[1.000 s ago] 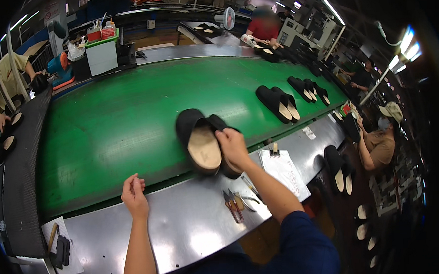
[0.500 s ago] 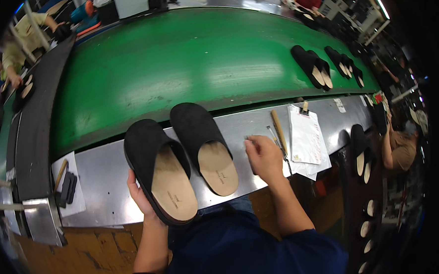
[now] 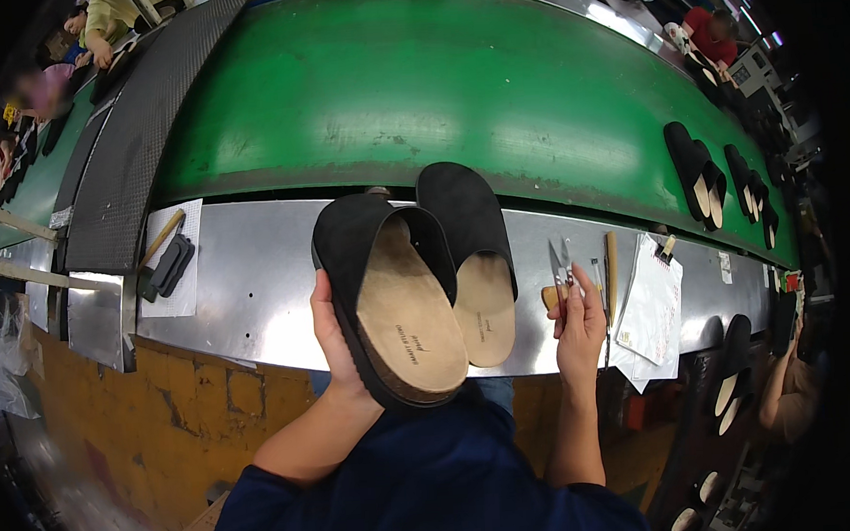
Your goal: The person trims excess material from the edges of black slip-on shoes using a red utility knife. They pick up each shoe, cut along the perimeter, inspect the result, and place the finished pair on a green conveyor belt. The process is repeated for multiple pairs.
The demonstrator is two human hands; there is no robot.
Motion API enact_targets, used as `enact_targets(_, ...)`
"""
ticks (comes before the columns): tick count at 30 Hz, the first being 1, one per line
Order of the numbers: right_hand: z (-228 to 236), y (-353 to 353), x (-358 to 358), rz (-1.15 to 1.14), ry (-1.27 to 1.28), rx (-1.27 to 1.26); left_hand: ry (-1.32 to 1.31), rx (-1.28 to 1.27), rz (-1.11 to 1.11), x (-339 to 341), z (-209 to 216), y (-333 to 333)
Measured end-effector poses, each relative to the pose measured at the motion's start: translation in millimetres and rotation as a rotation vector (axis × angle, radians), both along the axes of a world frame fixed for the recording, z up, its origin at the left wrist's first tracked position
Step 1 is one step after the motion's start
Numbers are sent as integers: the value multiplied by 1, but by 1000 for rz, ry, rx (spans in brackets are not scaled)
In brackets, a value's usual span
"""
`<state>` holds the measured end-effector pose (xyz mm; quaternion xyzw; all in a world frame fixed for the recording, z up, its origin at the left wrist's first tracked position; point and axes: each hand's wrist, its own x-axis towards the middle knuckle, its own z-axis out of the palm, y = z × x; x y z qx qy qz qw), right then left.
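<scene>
My left hand (image 3: 328,328) grips the outer side of a black clog (image 3: 354,240) with a tan footbed, raised and tilted above the metal bench. Its mate, another black clog (image 3: 462,204), lies beside it on the bench, partly covered by the held one. In my right hand (image 3: 579,329) is a small pair of snips (image 3: 559,268), the two pointed metal blades sticking up and apart. A small tan piece (image 3: 549,298) shows by those fingers; I cannot tell whether it is held or lies on the bench.
A wooden-handled tool (image 3: 611,270) and a clipboard of papers (image 3: 650,302) lie right on the metal bench (image 3: 242,265). At left, a black brush-like block (image 3: 167,267) rests on paper. Beyond is a green conveyor belt (image 3: 357,77) carrying more black clogs (image 3: 695,179). Co-workers sit farther off.
My right hand was closed over the bench and now holds the snips upright. The left hand has tilted its clog more. The whole view has shifted, with the bench items now farther right.
</scene>
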<state>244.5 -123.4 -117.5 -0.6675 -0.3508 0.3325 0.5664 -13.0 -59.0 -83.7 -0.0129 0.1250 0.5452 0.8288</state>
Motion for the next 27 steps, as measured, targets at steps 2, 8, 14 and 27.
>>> enact_targets(2, 29, 3, -19, 80, 127, 67, 35, -9, -9, 4, 4, -2)
enact_targets(8, 79, 9, -44, 460, -10, 106, 126, 5, -34, 19, 12, -7)
enact_targets(14, 89, 23, -49, 506, -751, 274, 212, -13, -19, 32, 10, -12)
enact_targets(27, 85, 54, -58, 629, -1184, 147, 237, -34, -10, 32, 12, -13)
